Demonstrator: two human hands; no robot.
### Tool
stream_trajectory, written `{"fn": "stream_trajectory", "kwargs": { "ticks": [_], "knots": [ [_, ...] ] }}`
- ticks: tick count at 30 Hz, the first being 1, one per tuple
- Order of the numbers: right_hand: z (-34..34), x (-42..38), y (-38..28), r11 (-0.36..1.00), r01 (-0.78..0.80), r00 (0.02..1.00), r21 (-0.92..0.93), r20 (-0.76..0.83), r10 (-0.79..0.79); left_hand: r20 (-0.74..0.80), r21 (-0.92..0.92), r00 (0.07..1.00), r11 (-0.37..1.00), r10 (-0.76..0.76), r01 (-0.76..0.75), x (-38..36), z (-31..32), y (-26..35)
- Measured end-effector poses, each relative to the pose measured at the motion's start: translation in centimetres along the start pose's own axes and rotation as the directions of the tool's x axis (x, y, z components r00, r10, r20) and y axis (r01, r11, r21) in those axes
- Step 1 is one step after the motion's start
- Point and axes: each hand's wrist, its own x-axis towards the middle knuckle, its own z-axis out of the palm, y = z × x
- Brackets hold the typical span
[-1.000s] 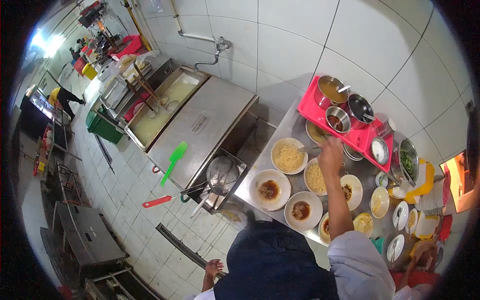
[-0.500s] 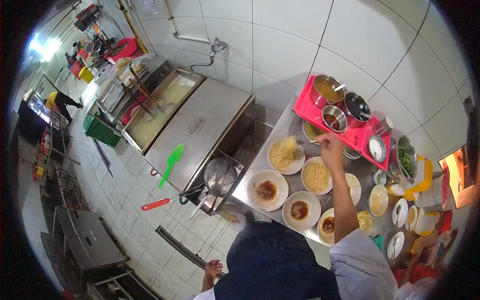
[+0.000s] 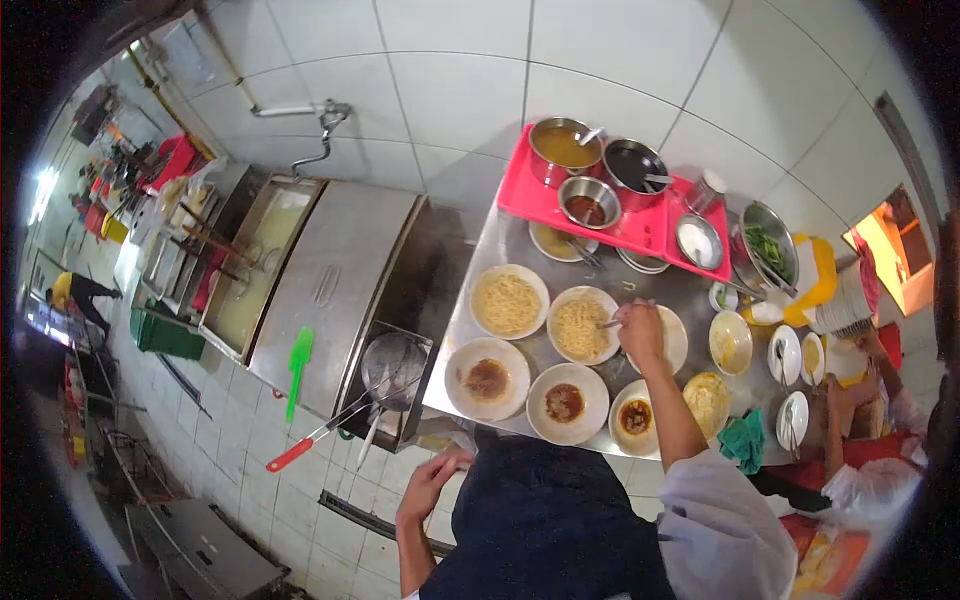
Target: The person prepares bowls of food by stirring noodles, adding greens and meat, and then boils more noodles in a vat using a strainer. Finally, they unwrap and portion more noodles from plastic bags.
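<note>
My right hand (image 3: 641, 330) is closed on a thin metal utensil (image 3: 609, 324), whose working end is in a bowl of noodles (image 3: 578, 332); I cannot make out its kind. Left of it stands another bowl of noodles (image 3: 508, 303). Along the near edge are bowls with dark brown sauce, one at the left (image 3: 487, 380), one in the middle (image 3: 565, 402) and one by my forearm (image 3: 636, 416). A pale bowl (image 3: 671, 340) is partly hidden behind my right hand. My left hand (image 3: 437, 482) hangs beside the dark apron, fingers loosely stretched, holding nothing.
A red tray (image 3: 630, 225) with pots of sauce and a bowl of white powder stands at the back. Left are a steel cooker (image 3: 325, 290), a green spatula (image 3: 299, 365) and a red-handled strainer (image 3: 291, 456). At right, another person's hands (image 3: 850, 390) work near plates.
My right hand has gone from the left noodle bowl, where it held noodles raised, to the bowl beside it. The noodles now lie in the left bowl. My left hand has come nearer the apron.
</note>
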Motion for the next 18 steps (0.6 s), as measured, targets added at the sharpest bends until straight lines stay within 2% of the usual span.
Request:
{"fn": "stream_trajectory", "kwargs": {
  "ticks": [1,2,3,4,6,7,8,9,10,11,12,14,16,17,18],
  "knots": [
    [-0.8,-0.1,-0.4,1.0,-0.012,1.0,0.003,-0.006,0.012,0.05,0.017,0.999,1.0,-0.003,0.003,2.5,1.5,3.3],
    [-1.7,-0.2,-0.9,0.953,-0.227,0.973,0.199,0.075,0.216,0.098,0.035,0.995,0.999,-0.01,0.006,4.8,3.1,5.9],
    [-2.5,-0.2,-1.1,0.826,-0.43,0.902,0.365,0.19,0.386,0.1,0.144,0.993,0.986,0.068,-0.082,7.4,4.7,7.5],
    [-2.4,-0.2,-0.2,0.822,-0.434,0.901,0.369,0.186,0.392,0.11,0.247,0.983,0.954,0.148,-0.172,10.1,6.2,8.2],
    [-2.4,-0.3,2.4,0.771,-0.349,0.924,0.533,0.061,0.377,0.1,0.214,0.99,0.97,0.095,-0.114,15.4,8.5,7.4],
    [-4.9,0.1,0.9,0.881,-0.268,0.952,0.389,-0.032,0.304,0.106,-0.059,0.993,0.996,-0.056,0.063,17.1,9.9,8.5],
    [-5.8,0.5,0.4,0.88,-0.274,0.95,0.388,-0.032,0.311,0.153,-0.321,0.967,0.915,-0.204,0.244,18.3,11.1,9.3],
    [-6.3,0.9,0.0,0.976,-0.178,0.983,0.128,-0.016,0.181,0.158,-0.318,0.965,0.915,-0.209,0.25,19.6,12.1,8.6],
    [-6.5,1.4,-0.4,0.989,-0.054,0.998,-0.135,0.033,0.059,0.187,-0.457,0.959,0.845,-0.214,0.278,21.6,12.8,7.4],
    [-5.4,2.5,-0.6,0.987,-0.103,0.98,-0.127,0.158,0.122,0.22,-0.579,0.953,0.757,-0.21,0.301,22.9,13.1,6.7],
    [-3.6,3.2,-0.1,0.984,-0.121,0.979,-0.131,0.146,0.14,0.236,-0.566,0.949,0.765,-0.207,0.308,23.5,13.3,6.8],
    [0.1,4.0,1.5,0.974,-0.153,0.945,-0.168,0.264,0.194,0.273,-0.63,0.935,0.692,-0.227,0.352,24.4,14.1,6.9],
    [1.4,4.0,1.6,0.966,-0.176,0.945,-0.187,0.241,0.219,0.338,-0.62,0.913,0.676,-0.229,0.398,24.5,13.9,7.5],
    [2.5,4.3,2.1,0.967,-0.149,0.937,-0.206,0.284,0.205,0.378,-0.624,0.899,0.656,-0.222,0.425,24.9,13.8,8.0],
    [3.0,4.6,2.5,0.966,-0.137,0.925,-0.221,0.321,0.204,0.41,-0.587,0.893,0.697,-0.183,0.412,25.3,13.7,7.7]
  ]
}}
